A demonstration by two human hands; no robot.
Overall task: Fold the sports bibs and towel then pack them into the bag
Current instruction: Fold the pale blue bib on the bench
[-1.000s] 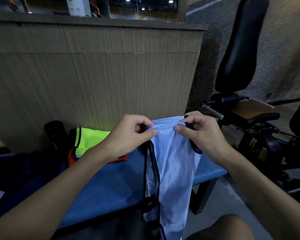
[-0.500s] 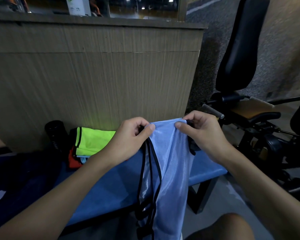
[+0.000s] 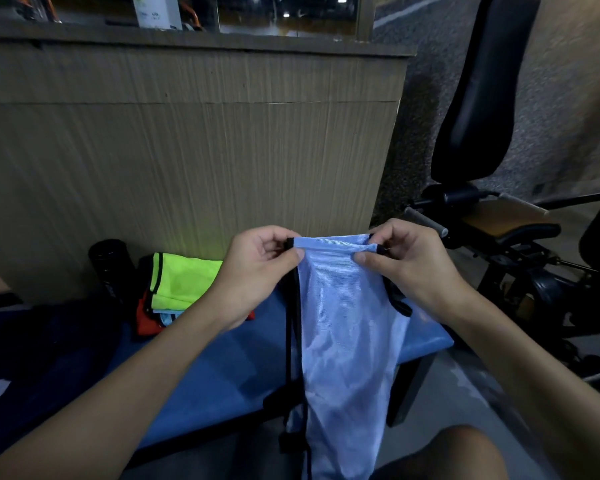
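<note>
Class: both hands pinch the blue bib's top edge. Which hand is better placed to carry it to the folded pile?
Left, probably: the left hand sits beside the folded pile; the right hand is farther off.

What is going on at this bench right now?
A person holds a light blue bib up by its top edge, the left hand pinching one corner and the right hand the other, so it hangs over the blue bench. A folded pile topped by a neon yellow bib lies on the bench beyond the left arm.
</note>
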